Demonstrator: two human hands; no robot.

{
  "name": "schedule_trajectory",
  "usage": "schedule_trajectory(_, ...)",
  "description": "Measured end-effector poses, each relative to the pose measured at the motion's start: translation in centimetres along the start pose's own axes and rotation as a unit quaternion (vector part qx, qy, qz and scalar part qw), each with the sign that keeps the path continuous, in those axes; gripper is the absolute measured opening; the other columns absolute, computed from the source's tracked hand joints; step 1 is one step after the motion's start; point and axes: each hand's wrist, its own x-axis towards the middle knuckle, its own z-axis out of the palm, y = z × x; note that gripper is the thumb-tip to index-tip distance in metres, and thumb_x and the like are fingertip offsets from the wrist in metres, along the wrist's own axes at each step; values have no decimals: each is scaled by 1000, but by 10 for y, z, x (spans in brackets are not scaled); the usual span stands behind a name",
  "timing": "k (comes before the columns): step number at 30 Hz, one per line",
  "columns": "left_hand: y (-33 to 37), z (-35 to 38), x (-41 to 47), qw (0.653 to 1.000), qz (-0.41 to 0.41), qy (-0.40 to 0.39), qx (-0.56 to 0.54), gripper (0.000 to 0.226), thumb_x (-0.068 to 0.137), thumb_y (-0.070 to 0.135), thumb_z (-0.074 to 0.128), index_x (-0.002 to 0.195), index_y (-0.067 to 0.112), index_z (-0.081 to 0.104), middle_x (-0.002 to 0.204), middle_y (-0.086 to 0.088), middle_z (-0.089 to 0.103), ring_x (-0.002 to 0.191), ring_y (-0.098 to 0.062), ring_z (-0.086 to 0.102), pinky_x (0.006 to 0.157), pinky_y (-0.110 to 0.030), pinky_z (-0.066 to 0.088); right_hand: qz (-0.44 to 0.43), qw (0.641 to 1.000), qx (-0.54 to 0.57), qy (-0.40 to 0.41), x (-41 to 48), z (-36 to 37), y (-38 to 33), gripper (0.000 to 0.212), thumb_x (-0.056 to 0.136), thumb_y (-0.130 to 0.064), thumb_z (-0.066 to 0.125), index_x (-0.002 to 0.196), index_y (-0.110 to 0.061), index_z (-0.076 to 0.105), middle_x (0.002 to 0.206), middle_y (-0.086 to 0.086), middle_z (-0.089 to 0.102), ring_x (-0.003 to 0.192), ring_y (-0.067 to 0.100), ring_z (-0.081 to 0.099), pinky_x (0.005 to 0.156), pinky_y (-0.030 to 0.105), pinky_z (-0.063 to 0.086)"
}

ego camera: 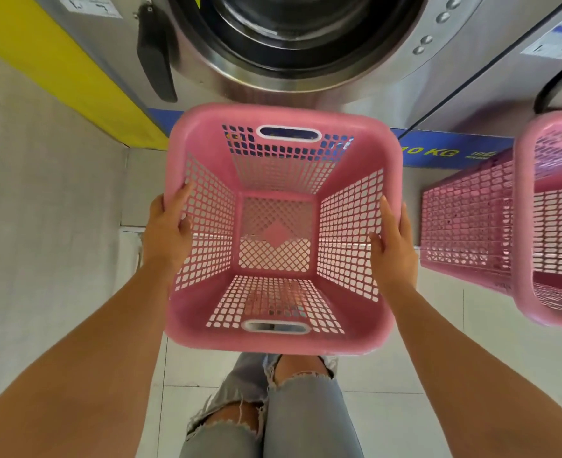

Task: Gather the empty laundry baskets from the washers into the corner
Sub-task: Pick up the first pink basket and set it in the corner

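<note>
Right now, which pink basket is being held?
The middle pink basket, gripped by the left hand and right hand. The other basket sits untouched at right.

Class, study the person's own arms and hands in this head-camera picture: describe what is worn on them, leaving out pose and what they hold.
Both forearms are bare, with no sleeve in view. The left hand and right hand wear no gloves, and no ring, watch or bracelet shows. Fingernails look short and unpainted. Below are light blue ripped jeans.

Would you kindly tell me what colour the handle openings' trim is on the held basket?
White or pale grey trim on the pink basket, seen best in the head view.
</note>
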Motion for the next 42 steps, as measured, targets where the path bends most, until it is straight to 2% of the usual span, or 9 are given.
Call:
schedule_trajectory(5,-6,-23,-40,1000,-26,5,-2,64,95,8,48,147,42,34,138,-11,41,106,-35,60,93,-42,50,-8,1000,0,-6,-29,-19,-12,71,91,-10,47,147,-47,24,162,-5,14,86,40,65,68,42,53)
schedule_trajectory(11,-17,-48,-101,998,-60,26,-1,61,97,14,47,148,44,30,140,-10,41,108,-36,60,94,-47,52,-57,998,-4,-16,-64,-35,-22,73,90,-10,47,147,-48,23,161,-4,15,103,38,61,69,38,49)
schedule_trajectory(14,-24,-58,-140,995,-86,54,3,62,97,13,47,148,45,31,141,-11,42,109,-38,59,94,-48,50,-80,996,8,-29,-83,-39,-23,73,90,-9,48,147,-47,23,161,-3,15,108,39,59,74,42,51)
schedule_trajectory(17,-34,-64,-188,989,-122,86,1,62,96,13,46,147,44,32,142,-12,41,108,-40,59,94,-49,51,-129,991,12,-45,-101,-45,-24,73,90,-9,48,148,-45,24,161,-1,16,110,39,58,78,45,52)
schedule_trajectory(21,-44,-66,-258,978,-164,124,-13,60,95,13,45,147,41,34,140,-13,41,107,-41,59,90,-49,51,-190,980,7,-57,-127,-54,-27,70,92,-11,48,148,-45,24,160,-3,18,109,37,59,78,43,52)
schedule_trajectory(28,-74,-64,-383,945,-269,179,-50,60,95,15,44,146,44,33,139,-11,42,107,-41,59,92,-47,49,-284,951,-24,-119,-177,-53,-46,70,92,-13,48,148,-46,24,160,-5,19,114,38,57,85,48,51)
schedule_trajectory(38,-147,-43,-552,874,-399,251,-115,62,92,8,46,146,38,39,136,-14,44,105,-40,58,86,-43,48,-413,889,-67,-186,-287,0,-84,71,92,-14,50,147,-49,20,159,-4,22,109,37,61,82,45,52)
schedule_trajectory(42,-178,-31,-623,843,-453,260,-131,61,92,13,45,143,46,36,137,-10,44,107,-37,58,88,-48,53,-455,860,-83,-214,-342,28,-89,72,94,-14,49,147,-51,17,160,-3,19,106,35,63,75,38,51)
